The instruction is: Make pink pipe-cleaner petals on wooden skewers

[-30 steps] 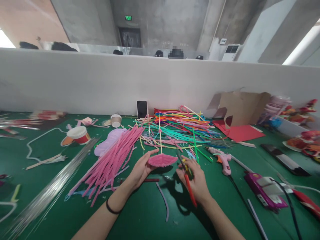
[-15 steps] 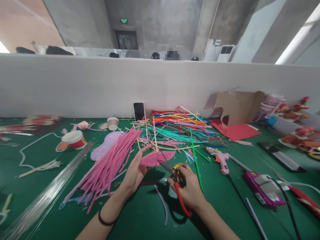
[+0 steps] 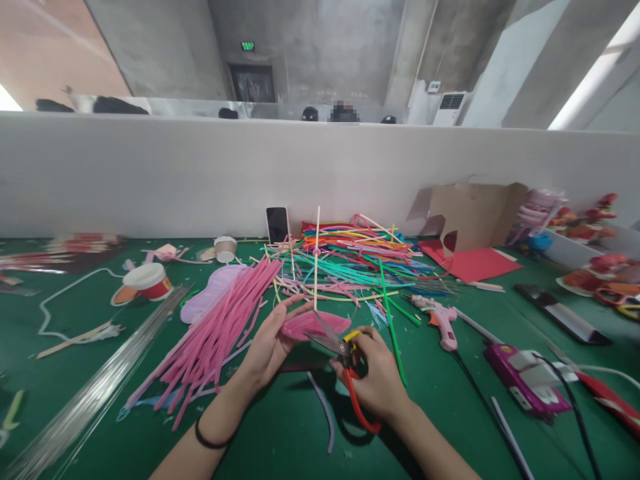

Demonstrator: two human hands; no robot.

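Note:
My left hand (image 3: 273, 343) is closed on the left end of a pink fuzzy piece (image 3: 313, 325), shaped like a pointed oval. A thin pale stick (image 3: 317, 277) rises from its upper edge, with a small pink knot partway up. My right hand (image 3: 377, 373) grips scissors (image 3: 344, 348) with red and yellow handles. Their blades are parted and lie at the pink piece, one over its front. Beside my left arm lies a bundle of pink pipe cleaners (image 3: 225, 320).
Behind my hands is a pile of coloured pipe cleaners (image 3: 350, 253). A pink glue gun (image 3: 444, 323) and a purple power strip (image 3: 523, 383) lie right. Left are a paper cup (image 3: 149, 280) and clear rods (image 3: 105, 380). A phone (image 3: 277, 225) leans on the white partition (image 3: 200, 177).
The pink piece has tilted, and its stick now stands more upright. The scissors have moved slightly left, with their blades across the front of the piece.

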